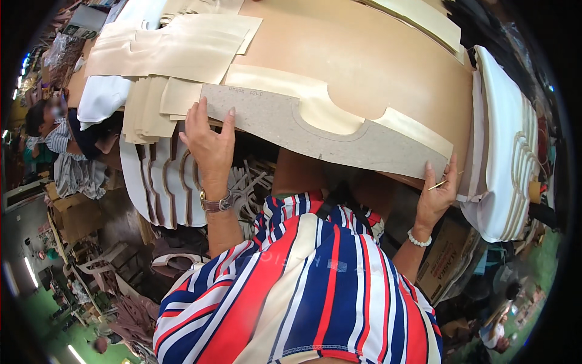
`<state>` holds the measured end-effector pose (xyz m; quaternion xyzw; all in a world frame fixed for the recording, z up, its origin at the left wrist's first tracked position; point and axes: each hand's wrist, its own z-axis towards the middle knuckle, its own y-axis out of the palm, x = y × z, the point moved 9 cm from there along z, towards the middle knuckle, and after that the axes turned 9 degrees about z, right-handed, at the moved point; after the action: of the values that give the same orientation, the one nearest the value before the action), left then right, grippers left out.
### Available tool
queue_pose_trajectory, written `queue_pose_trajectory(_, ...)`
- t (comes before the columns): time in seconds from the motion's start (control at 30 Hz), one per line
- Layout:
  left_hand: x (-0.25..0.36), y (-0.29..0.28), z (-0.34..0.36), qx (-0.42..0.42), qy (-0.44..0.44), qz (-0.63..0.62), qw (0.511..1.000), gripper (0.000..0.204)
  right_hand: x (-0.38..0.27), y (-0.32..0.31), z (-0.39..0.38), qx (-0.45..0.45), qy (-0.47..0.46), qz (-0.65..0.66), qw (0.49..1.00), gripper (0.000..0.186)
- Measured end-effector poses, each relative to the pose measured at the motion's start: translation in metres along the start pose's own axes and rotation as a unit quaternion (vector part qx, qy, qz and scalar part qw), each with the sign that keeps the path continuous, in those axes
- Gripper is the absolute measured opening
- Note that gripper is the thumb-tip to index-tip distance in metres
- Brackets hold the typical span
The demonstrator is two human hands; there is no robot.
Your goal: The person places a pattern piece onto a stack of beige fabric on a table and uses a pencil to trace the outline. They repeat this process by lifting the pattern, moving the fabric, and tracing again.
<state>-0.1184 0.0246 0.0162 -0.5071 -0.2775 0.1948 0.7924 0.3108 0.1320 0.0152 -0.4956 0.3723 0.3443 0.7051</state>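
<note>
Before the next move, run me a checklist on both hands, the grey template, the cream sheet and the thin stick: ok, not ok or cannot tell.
1. Left hand at the left end of the grey template: ok, fingers spread.
2. Right hand at its right end: ok.
3. Thin stick in the right hand: ok.
4. Cream sheet edges flush with the template: not ok, cream shows beyond its upper edge.
5. Brown tabletop supporting the template's middle: cannot tell, the template hides the near edge there.
</note>
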Motion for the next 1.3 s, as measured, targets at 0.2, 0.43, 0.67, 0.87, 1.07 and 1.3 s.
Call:
queue_pose_trajectory(0.2,-0.027,0.007,0.02,0.02,-0.173,-0.556,0.813,0.028,0.013,-0.017,0.012,0.017,0.017,0.097,0.995,0.05)
queue_pose_trajectory(0.43,-0.009,0.041,0.054,-0.069,-0.158,-0.517,0.839,0.027,0.013,-0.011,0.039,0.038,-0.033,0.079,0.996,0.05)
queue_pose_trajectory(0.67,0.006,0.058,0.05,-0.114,-0.105,-0.458,0.875,0.041,0.026,-0.014,0.04,0.026,0.051,-0.042,0.997,0.057)
queue_pose_trajectory(0.87,0.005,0.051,0.046,-0.097,-0.11,-0.436,0.888,0.038,0.034,-0.017,0.043,0.037,0.025,-0.05,0.998,0.057)
queue_pose_trajectory(1.07,0.007,0.051,0.044,-0.096,-0.104,-0.432,0.891,0.037,0.036,-0.017,0.044,0.041,0.038,-0.007,0.998,0.058)
queue_pose_trajectory(1.3,0.005,0.05,0.042,-0.102,-0.097,-0.401,0.905,0.037,0.032,-0.018,0.045,0.041,0.048,-0.051,0.997,0.057)
